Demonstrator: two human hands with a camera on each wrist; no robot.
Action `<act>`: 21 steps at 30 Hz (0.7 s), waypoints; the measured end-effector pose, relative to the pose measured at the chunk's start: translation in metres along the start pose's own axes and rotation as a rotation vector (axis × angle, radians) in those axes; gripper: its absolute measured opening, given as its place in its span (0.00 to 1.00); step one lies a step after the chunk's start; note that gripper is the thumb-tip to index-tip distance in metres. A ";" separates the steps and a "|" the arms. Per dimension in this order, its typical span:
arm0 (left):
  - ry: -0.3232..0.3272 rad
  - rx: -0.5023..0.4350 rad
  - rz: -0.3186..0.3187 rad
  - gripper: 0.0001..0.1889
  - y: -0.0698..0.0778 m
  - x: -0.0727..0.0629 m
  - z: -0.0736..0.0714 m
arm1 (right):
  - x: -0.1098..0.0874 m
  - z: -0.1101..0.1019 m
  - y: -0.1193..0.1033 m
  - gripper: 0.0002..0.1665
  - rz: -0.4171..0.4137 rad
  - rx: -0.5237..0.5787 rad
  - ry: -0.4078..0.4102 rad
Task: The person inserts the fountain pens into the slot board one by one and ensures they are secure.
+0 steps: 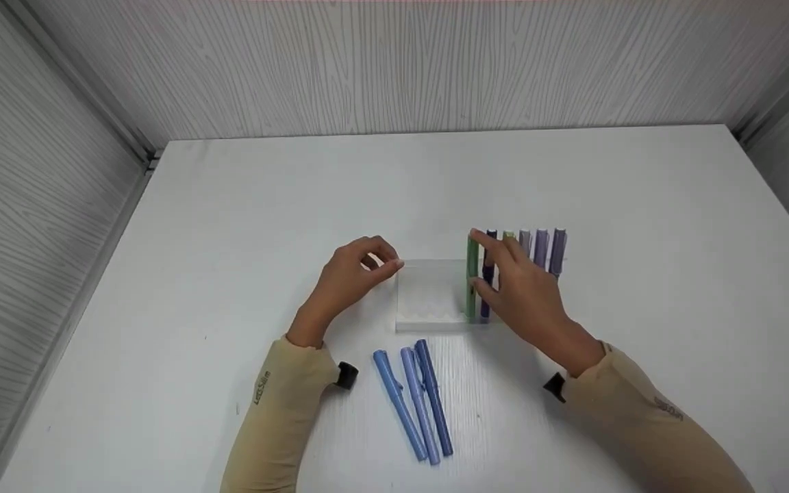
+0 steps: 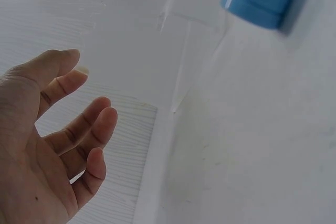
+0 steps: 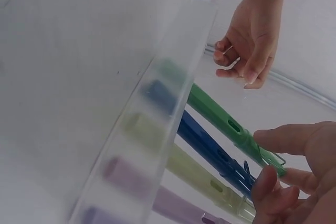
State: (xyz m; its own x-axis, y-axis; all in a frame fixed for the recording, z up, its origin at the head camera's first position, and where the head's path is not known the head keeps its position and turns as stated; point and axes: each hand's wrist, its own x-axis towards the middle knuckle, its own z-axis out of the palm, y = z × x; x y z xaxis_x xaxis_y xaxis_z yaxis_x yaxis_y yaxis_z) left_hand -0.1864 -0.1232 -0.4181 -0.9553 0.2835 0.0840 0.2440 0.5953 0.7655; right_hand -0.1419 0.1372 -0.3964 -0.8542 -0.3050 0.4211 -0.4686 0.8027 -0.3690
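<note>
My right hand (image 1: 528, 294) pinches an upright green pen (image 1: 471, 267), the index finger near its top and the thumb lower down. The pen's lower end stands in a clear plastic pen holder (image 1: 430, 291). Just right of it stands a dark blue pen (image 3: 210, 148), then a yellow-green pen (image 3: 202, 174) and several purple-toned pens (image 1: 558, 250), partly hidden by my hand. By the holder's left back corner is my left hand (image 1: 353, 270), fingers loosely bent with nothing between them, as the left wrist view (image 2: 58, 129) shows.
In front of the holder, three blue pens lie side by side on the white table: a light blue pen (image 1: 400, 405), a periwinkle pen (image 1: 420, 407) and a darker blue pen (image 1: 434, 397). Wood-grain panels (image 1: 394, 68) stand along the table's back and sides.
</note>
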 end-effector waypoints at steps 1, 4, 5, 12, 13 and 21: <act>0.000 0.003 0.002 0.09 0.000 0.000 0.000 | 0.000 0.000 0.000 0.38 0.002 -0.008 -0.001; -0.001 0.006 -0.002 0.09 0.000 0.001 0.000 | 0.001 0.000 0.000 0.39 0.010 -0.013 -0.007; -0.002 0.009 -0.004 0.09 0.000 0.001 0.000 | 0.001 0.000 0.000 0.39 0.012 -0.012 -0.008; -0.005 0.009 -0.009 0.10 0.000 0.002 -0.001 | -0.001 -0.004 -0.001 0.39 0.006 0.025 0.014; -0.005 0.005 -0.013 0.10 0.000 0.002 -0.001 | -0.001 -0.005 -0.001 0.39 0.008 0.033 0.010; -0.003 0.008 0.003 0.10 -0.001 0.000 -0.001 | -0.007 -0.008 -0.006 0.41 0.041 0.073 -0.050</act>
State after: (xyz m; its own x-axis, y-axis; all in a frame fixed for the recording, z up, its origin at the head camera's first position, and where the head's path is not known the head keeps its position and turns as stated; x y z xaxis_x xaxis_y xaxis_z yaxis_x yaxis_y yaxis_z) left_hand -0.1865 -0.1240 -0.4182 -0.9540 0.2877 0.0840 0.2479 0.6002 0.7604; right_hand -0.1315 0.1390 -0.3902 -0.8822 -0.2994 0.3634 -0.4469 0.7758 -0.4455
